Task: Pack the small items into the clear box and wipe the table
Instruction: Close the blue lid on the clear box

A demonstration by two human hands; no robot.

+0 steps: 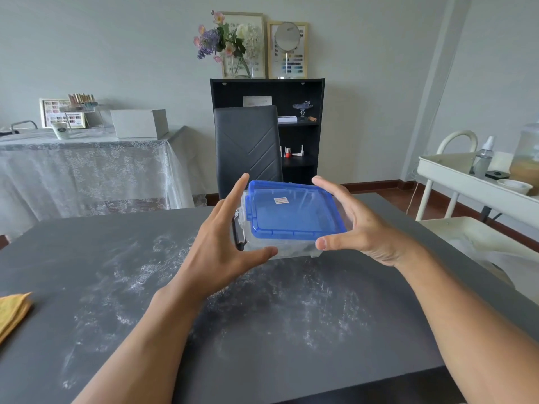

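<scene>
Pale grey walls close off the upper frame, and below them a dark grey table [291, 330] fills the whole lower half, its top smeared with white powdery streaks across the middle. At upper left stands a side table under a white lace cloth [87, 170], carrying a white box [140, 123], a paper cup [61, 130] and a framed colour chart [62, 112]. At upper centre a black shelf unit [294, 132] rises against the wall, topped by a vase of flowers [230, 45] and a round mirror on a stand [287, 36]; a dark padded chair [248, 147] stands in front of it, at the table's far edge. A cream trolley [466, 182] with a spray bottle [484, 154] sits at the right edge of the frame. Just above the middle of the frame, at the far part of the table, is the clear box [280, 249] with its blue lid [291, 212] on; whether it rests on the table or is lifted off it cannot be told. The left hand [221, 234] is at the box's left side, fingers spread and fairly straight, thumb against the box's near lower wall. The right hand [358, 220] cups the right side, fingers curved over the lid's far corner and thumb pressing the lid's near corner. A folded yellow cloth [13, 313] lies at the table's left edge, well apart from the box.
</scene>
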